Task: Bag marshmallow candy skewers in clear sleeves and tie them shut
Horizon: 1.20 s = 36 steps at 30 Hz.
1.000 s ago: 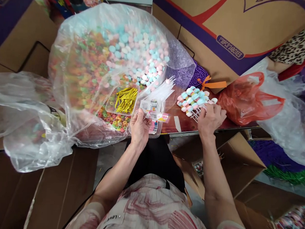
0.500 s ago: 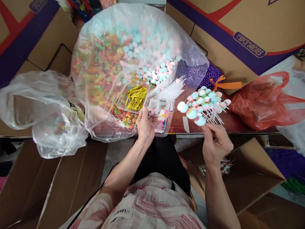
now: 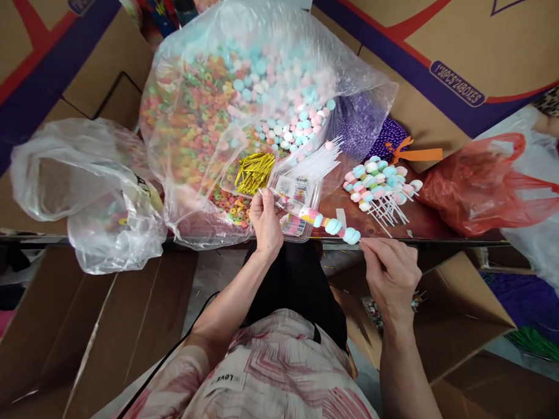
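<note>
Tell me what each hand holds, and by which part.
Right hand: a candy skewer, pinched at its bare stick end. Left hand: a small clear wrapper, gripped at one end.

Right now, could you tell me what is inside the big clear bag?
Colourful ring candies and pastel round candies fill the clear bag; deeper layers are covered.

**A:** What have I got on up top?

**B:** You're in a short-sleeved top (image 3: 273, 380) streaked with pink, white and grey brushstrokes. It has a small white label (image 3: 221, 378) that reads "LOVE".

**A:** And lower down?

**B:** A black garment (image 3: 295, 283) covers your lap. A thin black cord (image 3: 164, 364) runs beside your left arm. Your forearms are uncovered down to the left hand (image 3: 266, 224) and right hand (image 3: 391, 274).
</note>
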Motion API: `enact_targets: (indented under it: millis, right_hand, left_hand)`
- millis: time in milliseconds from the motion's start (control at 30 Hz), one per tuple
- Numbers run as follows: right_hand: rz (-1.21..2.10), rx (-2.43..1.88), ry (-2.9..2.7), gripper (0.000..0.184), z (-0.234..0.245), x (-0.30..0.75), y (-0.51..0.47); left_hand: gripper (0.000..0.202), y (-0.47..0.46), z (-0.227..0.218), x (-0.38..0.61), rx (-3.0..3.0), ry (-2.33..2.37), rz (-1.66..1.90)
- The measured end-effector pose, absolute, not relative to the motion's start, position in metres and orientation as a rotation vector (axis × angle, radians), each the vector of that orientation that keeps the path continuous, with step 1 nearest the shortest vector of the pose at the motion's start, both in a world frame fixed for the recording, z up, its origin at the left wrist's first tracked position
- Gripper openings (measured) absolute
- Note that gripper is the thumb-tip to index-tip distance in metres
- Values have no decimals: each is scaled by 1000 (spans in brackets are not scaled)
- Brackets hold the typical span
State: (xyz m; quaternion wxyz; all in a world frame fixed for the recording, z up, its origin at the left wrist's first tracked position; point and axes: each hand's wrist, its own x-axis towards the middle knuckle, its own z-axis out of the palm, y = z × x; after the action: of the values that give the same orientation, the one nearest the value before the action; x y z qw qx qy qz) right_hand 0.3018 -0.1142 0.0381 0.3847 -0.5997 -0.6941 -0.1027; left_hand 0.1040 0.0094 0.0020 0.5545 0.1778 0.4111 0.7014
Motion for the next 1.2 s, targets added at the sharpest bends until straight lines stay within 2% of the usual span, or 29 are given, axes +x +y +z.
enact_targets:
  millis: [167,267,600,767,1000,1200]
  right_hand:
    - [193,-1509,-1608,10,31,291,-113]
    - [332,-1545,-1527,11,27,283,-112]
    - [385,-1573,-1577,13,26,273,-112]
    - [344,-1630,-1548,16,24,270,-111]
    - [519,-1608,-1467,16,17,265,-106]
    - [403,-1597,-1484,17,9,257,-105]
  left_hand:
    - [47,7,-11,103,635,1048,1756]
    - [48,7,-19,104,696,1094,1745]
    - [54,7,-9,110,509,1043,1747]
    - [49,4,-4,113,412,1035,1690]
    - [41,2,-12,113,537,1013,1678]
    - [46,-14,4,116,518,897,1458]
